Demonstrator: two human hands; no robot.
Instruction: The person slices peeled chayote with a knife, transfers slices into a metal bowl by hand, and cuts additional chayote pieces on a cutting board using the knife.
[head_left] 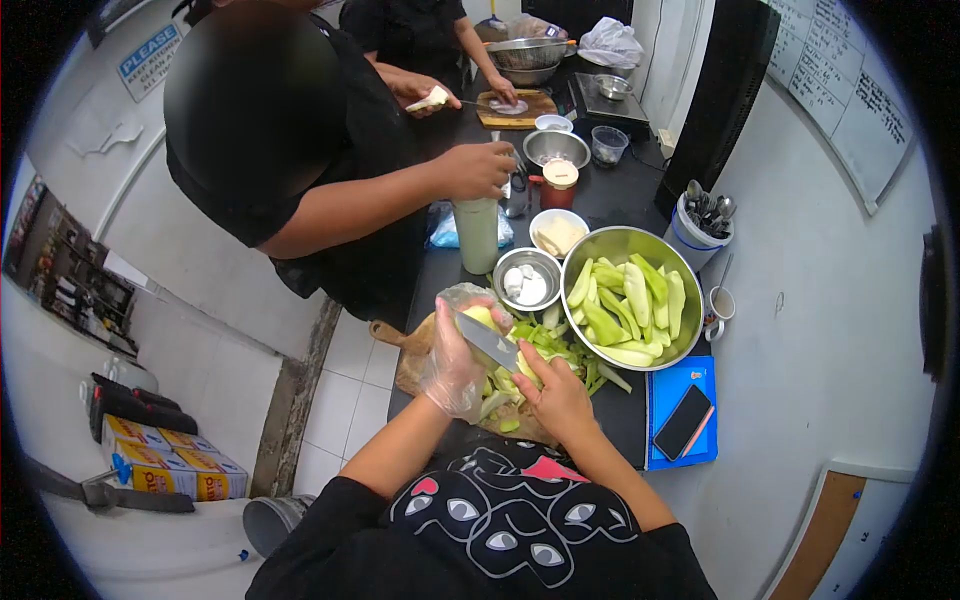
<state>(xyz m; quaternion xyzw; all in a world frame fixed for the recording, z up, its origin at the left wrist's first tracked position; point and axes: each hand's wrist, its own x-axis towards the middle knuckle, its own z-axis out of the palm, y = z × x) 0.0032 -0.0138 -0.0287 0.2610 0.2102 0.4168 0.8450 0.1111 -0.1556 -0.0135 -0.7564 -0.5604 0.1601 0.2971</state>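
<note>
My left hand, in a clear plastic glove, is closed around a pale green fruit or vegetable, mostly covered by the fingers. My right hand grips a knife by its handle, and the wide blade lies across the front of the green piece. Beneath both hands is a wooden cutting board strewn with green peelings. Just beyond my right hand stands a large steel bowl full of long, peeled pale green pieces.
A small steel bowl holds white items. Past it is a white bowl of pale slices. A co-worker's hand is over a tall container. Another person works at a farther board. A phone rests on a blue folder at right.
</note>
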